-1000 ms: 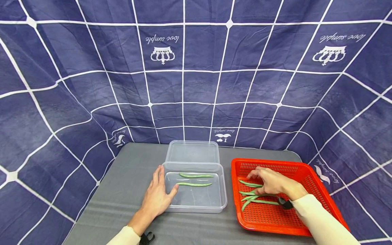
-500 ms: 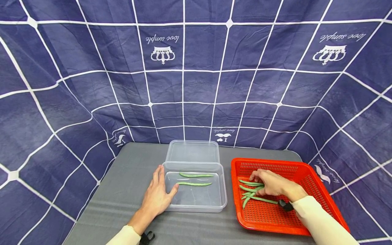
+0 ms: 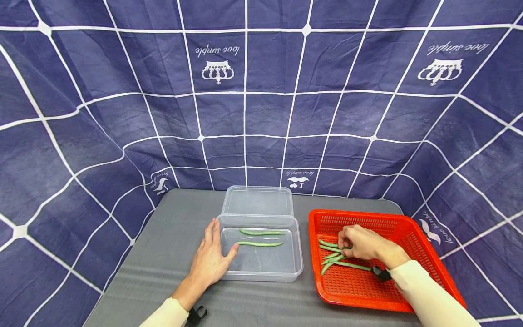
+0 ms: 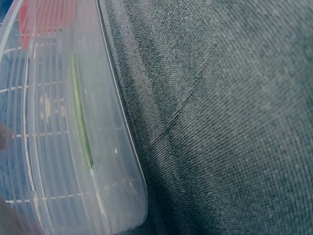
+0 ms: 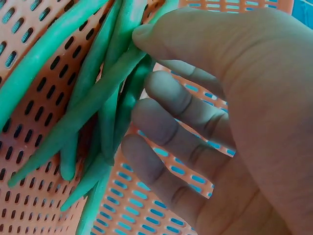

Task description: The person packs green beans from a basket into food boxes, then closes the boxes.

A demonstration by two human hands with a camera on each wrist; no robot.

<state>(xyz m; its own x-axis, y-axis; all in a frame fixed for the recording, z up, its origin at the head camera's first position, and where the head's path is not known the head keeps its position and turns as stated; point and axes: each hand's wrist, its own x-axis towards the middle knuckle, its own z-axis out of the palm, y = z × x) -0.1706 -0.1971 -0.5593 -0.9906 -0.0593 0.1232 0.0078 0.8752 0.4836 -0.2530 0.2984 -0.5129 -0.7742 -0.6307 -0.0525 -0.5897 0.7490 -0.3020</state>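
Note:
My left hand [image 3: 210, 261] lies along the left side of a clear plastic container [image 3: 265, 275], fingers fairly straight and the thumb over its rim. Two green beans [image 3: 261, 244] lie crosswise inside it; a green bean [image 4: 80, 112] shows through the container wall in the left wrist view. My right hand [image 3: 361, 243] reaches down into a red perforated basket [image 3: 351, 297]. Seen from the right wrist, its thumb and forefinger pinch a long green bean [image 5: 93, 105] on top of a small heap. Several more green beans [image 3: 328, 244] lie around the fingertips.
Behind the container lies a clear plastic lid [image 3: 258, 200]. Grey cloth [image 3: 175, 218] covers the table, with a blue gridded curtain [image 3: 265, 113] hanging at the back and both sides. The basket's raised walls surround the right hand.
My right fingers have drawn together on a bean, and the hand has shifted slightly right. The beans in the basket have moved a little. My left hand has stayed in place.

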